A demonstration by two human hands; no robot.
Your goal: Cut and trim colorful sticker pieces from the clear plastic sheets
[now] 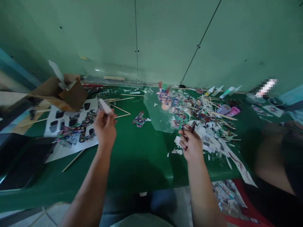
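Note:
My left hand (104, 126) is closed on a white tapered piece (105, 106), which points up and to the left; whether it is paper or plastic I cannot tell. Below and left of that hand lies a white sheet (53, 124) bearing dark patterned cut-outs (88, 121). My right hand (190, 142) is curled around a thin dark tool (193, 126), its kind blurred. Between the hands, on the green tabletop (142, 151), rests a small multicoloured cut-out (139, 120) with a white scrap at its right end.
A cardboard box (73, 94) stands at the back left, above a black flat object (28, 164). Paper scraps (210, 138), sticks (223, 115) and scissors (229, 125) crowd the right. Behind them are glue bottles (227, 92). Another person's arm (272, 157) reaches in at far right.

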